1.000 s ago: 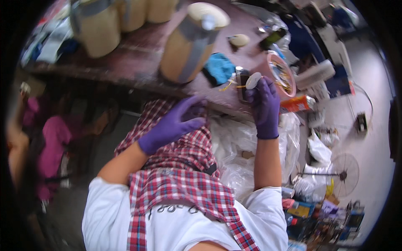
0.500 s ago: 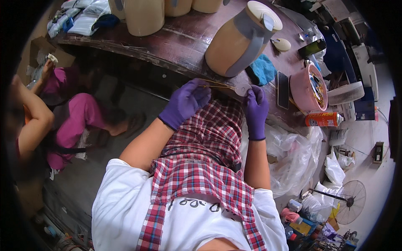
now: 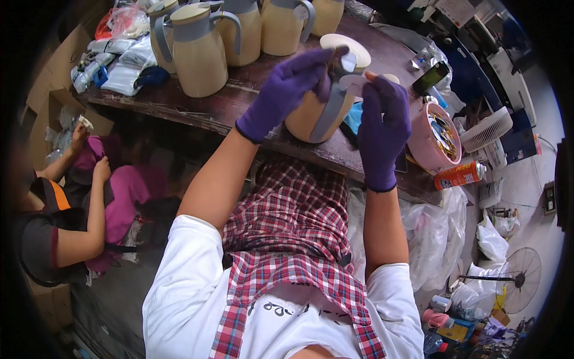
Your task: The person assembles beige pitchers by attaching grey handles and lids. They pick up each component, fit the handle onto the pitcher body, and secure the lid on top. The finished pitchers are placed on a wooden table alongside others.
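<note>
A beige vacuum jug (image 3: 304, 119) with a grey handle stands at the front edge of the dark table, partly hidden behind my hands. In a purple glove, my right hand (image 3: 385, 128) pinches a round translucent tag (image 3: 355, 85) beside the top of the handle. My left hand (image 3: 284, 93), gloved alike, is raised at the jug's lid (image 3: 345, 52). Its fingers are closed on the tag's thin gold string, which barely shows against the glove and lid. A teal cloth (image 3: 353, 118) lies behind my right hand.
More beige jugs (image 3: 200, 63) line the table's far left, beside plastic-wrapped packets (image 3: 128, 66). At right are a pink tub (image 3: 421, 137) of gold strings, an orange spray can (image 3: 460, 176) and a white fan (image 3: 487, 130). A co-worker (image 3: 78, 233) sits at left.
Both my hands have risen from the table's front edge to the jug's top, bringing the tag and string to the handle. The co-worker's other arm has come up.
</note>
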The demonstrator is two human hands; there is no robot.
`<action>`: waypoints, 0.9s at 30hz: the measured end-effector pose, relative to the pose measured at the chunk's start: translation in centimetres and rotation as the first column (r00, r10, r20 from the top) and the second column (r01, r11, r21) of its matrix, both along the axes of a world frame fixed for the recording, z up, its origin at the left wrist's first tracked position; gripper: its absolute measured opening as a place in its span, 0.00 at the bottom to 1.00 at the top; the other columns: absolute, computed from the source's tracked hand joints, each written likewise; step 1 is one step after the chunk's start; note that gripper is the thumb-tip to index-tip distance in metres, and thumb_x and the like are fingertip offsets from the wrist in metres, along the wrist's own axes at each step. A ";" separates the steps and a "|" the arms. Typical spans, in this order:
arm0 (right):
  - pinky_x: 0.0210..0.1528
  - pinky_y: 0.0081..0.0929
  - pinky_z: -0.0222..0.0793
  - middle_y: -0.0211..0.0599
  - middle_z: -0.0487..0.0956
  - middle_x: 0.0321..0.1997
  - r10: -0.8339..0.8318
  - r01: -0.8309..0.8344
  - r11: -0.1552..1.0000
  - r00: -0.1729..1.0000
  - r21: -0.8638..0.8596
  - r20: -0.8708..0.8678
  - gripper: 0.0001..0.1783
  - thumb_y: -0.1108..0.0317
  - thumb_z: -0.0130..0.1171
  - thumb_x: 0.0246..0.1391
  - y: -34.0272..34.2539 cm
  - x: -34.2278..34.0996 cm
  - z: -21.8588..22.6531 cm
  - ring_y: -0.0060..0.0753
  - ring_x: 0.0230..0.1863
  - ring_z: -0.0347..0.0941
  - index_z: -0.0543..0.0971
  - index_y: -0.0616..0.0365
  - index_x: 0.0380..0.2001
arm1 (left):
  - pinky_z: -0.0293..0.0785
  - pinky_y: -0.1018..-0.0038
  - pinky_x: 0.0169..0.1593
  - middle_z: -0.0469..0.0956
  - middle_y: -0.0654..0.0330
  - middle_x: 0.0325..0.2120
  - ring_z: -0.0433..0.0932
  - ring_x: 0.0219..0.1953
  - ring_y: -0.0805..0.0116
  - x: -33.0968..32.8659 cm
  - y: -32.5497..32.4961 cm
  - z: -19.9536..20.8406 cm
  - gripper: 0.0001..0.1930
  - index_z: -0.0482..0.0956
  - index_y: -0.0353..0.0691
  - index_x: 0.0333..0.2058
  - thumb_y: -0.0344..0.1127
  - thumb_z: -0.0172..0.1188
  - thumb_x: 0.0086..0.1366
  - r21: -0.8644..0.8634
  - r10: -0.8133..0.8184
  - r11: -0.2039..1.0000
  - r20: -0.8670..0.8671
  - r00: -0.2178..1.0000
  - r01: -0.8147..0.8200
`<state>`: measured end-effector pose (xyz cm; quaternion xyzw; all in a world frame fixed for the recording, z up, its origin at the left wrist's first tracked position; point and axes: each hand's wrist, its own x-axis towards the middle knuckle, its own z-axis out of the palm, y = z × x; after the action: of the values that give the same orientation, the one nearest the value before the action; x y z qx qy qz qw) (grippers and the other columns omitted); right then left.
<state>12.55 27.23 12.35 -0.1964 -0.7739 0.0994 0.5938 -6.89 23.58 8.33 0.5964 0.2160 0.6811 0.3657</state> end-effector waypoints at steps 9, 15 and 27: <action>0.40 0.28 0.75 0.39 0.81 0.39 0.120 -0.095 0.962 0.989 -0.256 0.085 0.16 0.73 0.65 0.56 -1.4 -0.3 2.4 0.33 0.35 0.79 0.80 0.57 0.49 | 0.76 0.72 0.52 0.79 0.58 0.43 0.79 0.48 0.64 0.0 -1.7 2.6 0.20 0.81 0.37 0.52 0.26 0.69 0.61 0.501 0.735 0.678 -0.473 0.487 -0.538; 0.47 0.34 0.75 0.41 0.82 0.43 0.170 -0.165 0.986 0.962 -0.041 0.216 0.13 0.68 0.63 0.58 0.9 -0.5 3.7 0.41 0.42 0.80 0.83 0.57 0.47 | 0.74 0.71 0.54 0.79 0.57 0.44 0.78 0.49 0.63 -0.1 -2.5 3.0 0.17 0.79 0.37 0.51 0.22 0.63 0.62 0.358 0.614 0.789 -0.493 0.616 -0.500; 0.56 0.35 0.72 0.39 0.81 0.48 0.410 -0.406 0.912 0.909 -0.055 0.075 0.08 0.70 0.63 0.59 6.0 -1.8 0.9 0.42 0.51 0.77 0.83 0.58 0.41 | 0.70 0.77 0.53 0.80 0.65 0.44 0.75 0.44 0.76 -7.7 -2.3 4.5 0.14 0.82 0.38 0.49 0.24 0.51 0.70 0.023 0.429 0.886 -0.422 0.799 -0.464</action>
<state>10.72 33.25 13.23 -0.0456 -0.8203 0.2274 0.5228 -14.59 21.29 12.83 0.6439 0.4506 0.5961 0.1646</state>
